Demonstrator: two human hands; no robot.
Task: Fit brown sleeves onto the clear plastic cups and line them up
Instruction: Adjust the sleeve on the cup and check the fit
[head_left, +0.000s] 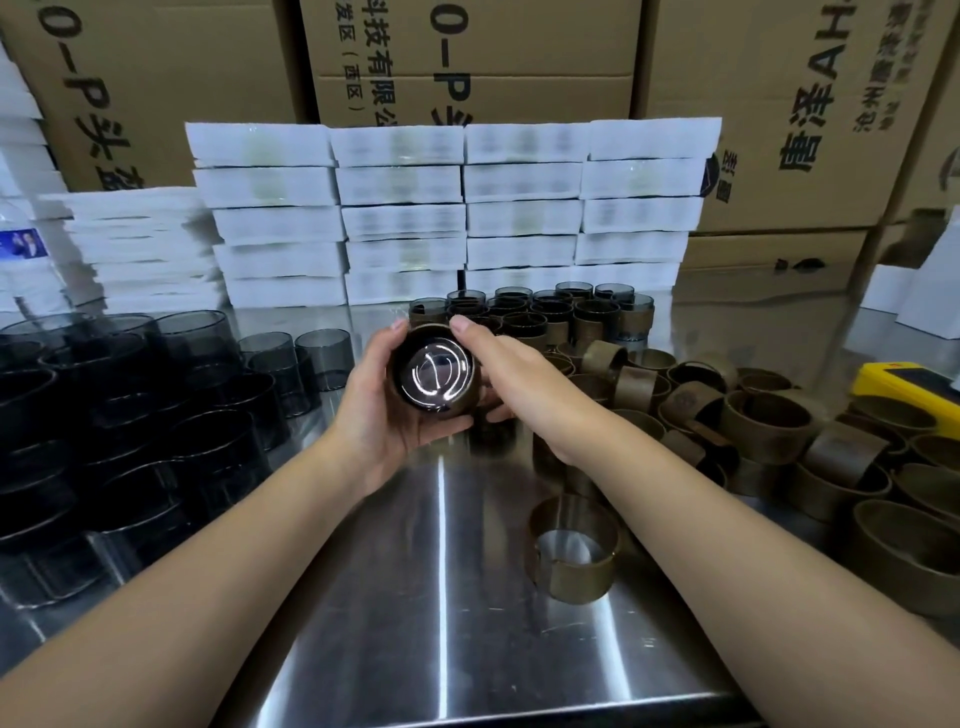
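I have the left grip and right grip both curled round one cup — brown sleeve around it — held above the surface, base toward me. Loose sleeves lie right, bare cups left.

Sideways print: upper-left carton reads "0-P头"; upper-middle carton reads "0-P", "科技有限公", "(西区)"; upper-right carton shows "AH".
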